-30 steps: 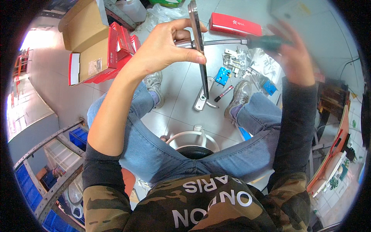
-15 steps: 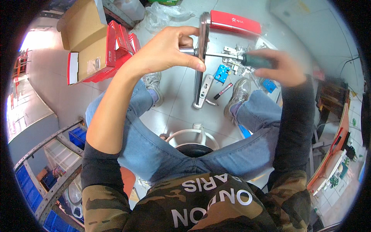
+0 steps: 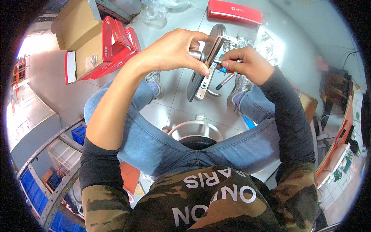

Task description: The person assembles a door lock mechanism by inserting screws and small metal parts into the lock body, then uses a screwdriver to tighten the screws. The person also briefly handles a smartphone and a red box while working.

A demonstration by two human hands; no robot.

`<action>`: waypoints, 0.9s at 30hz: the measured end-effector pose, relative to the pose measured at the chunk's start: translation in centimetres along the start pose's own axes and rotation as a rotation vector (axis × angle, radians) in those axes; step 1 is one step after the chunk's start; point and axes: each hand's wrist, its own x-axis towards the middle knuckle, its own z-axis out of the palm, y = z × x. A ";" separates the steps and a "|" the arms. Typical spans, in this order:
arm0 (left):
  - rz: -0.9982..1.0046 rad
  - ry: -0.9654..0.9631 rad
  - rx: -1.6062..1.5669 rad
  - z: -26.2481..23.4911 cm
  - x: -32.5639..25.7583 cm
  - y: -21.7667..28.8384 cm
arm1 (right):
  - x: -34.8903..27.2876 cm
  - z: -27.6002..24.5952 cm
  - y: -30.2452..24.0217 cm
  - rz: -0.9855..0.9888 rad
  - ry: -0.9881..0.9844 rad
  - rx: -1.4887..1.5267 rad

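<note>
My left hand is closed around a long, dark, shiny door handle plate, held tilted over the floor between my knees. Its fingers grip near the round metal neck of the handle. On the plate's other side, my right hand pinches a short metal rod, whose end meets the plate's back. Beneath, a silver lock plate lies on the tiles, partly hidden by the held one. A dark marker pen rests beside it.
Beyond my hands are a closed red box and loose metal parts. An open red carton stands at the far left, near a clear plastic bag. A metal rack with blue bins is at my left.
The green-handled screwdriver is gone from my right hand, which now pinches a short metal rod closer to the plate. The door handle plate has tilted, its top leaning right.
</note>
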 end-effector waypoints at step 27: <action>0.106 -0.044 -0.670 -0.8 0.4 -0.3 | -2.1 -1.9 -3.5 -0.224 0.271 -0.351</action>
